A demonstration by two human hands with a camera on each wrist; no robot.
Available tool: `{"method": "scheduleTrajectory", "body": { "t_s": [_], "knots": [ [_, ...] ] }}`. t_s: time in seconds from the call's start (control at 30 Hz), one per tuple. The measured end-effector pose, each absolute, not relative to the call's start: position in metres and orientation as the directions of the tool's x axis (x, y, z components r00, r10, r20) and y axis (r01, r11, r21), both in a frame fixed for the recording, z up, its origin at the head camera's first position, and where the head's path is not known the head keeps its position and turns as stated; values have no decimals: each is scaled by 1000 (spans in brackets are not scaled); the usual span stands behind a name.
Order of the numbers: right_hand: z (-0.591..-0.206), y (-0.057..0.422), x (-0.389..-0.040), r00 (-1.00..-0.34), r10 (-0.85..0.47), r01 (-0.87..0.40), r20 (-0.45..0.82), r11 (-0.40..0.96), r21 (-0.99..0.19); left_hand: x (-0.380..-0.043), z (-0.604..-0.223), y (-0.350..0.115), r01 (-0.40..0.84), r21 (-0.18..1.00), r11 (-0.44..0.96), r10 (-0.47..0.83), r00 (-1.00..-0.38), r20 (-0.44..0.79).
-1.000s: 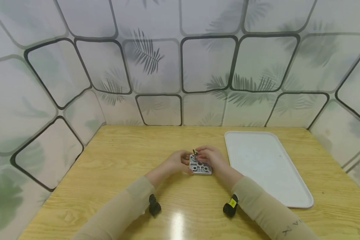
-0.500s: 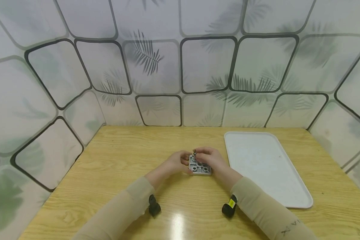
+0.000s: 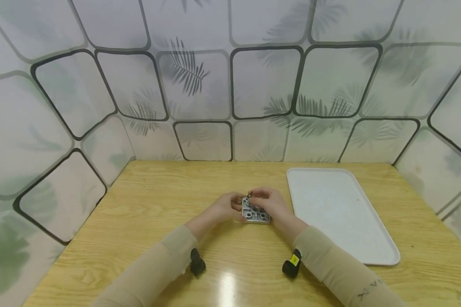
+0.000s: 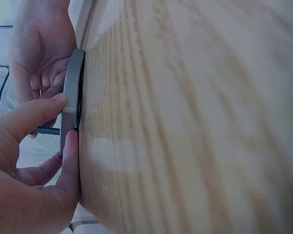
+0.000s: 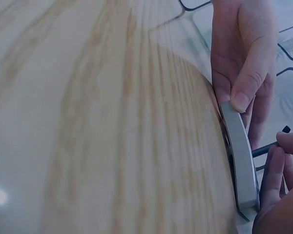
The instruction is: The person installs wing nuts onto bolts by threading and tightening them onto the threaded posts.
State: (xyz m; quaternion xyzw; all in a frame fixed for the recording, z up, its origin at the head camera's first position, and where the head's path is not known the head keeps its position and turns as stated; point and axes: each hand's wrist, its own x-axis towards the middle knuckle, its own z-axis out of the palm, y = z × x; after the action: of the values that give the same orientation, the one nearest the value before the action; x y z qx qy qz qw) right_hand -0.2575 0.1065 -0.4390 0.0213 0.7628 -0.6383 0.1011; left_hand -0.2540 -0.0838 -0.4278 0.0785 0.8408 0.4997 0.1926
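Note:
A square grey metal plate (image 3: 255,218) with ribs and round holes lies flat on the wooden table. Its left edge is held between the thumb and fingers of my left hand (image 3: 226,207). From the plate's far left corner a dark threaded bolt (image 5: 265,149) stands upright, its narrow black end (image 5: 286,129) uppermost. My right hand (image 3: 270,204) pinches this bolt between thumb and fingers just above the plate and covers part of the plate's right side. Seen from the left wrist, the bolt's shaft (image 4: 49,131) rises from the plate's face beyond my left thumb.
A white rectangular tray (image 3: 338,213) lies on the table to the right, close beside my right forearm. Behind the table (image 3: 169,183) and at its sides stand patterned cloth walls (image 3: 199,140). Small black cameras (image 3: 197,263) hang at both wrists.
My right fingers and thumb have shifted around the bolt, and the thumb now reaches further over the plate. Less of the bolt's top shows. My left hand and the plate stay nearly still.

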Motion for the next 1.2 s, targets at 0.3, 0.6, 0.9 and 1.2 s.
{"method": "scheduleTrajectory", "body": {
  "t_s": [0.3, 0.6, 0.9, 1.2],
  "knots": [
    [-437, 101, -256, -985, -43, 152, -167, 249, -956, -254, -426, -83, -57, 867, 495, 322, -915, -244],
    [-434, 93, -255, -990, 12, 141, -144, 283, -949, -255, -426, -84, -53, 868, 494, 329, -912, -243],
    [-433, 95, -257, -991, -25, 114, -129, 321, -940, -253, -426, -84, -37, 866, 499, 338, -912, -234],
    [-437, 116, -267, -934, -299, 185, -194, 59, -981, -254, -430, -83, -33, 869, 494, 334, -915, -224]
  ]
}}
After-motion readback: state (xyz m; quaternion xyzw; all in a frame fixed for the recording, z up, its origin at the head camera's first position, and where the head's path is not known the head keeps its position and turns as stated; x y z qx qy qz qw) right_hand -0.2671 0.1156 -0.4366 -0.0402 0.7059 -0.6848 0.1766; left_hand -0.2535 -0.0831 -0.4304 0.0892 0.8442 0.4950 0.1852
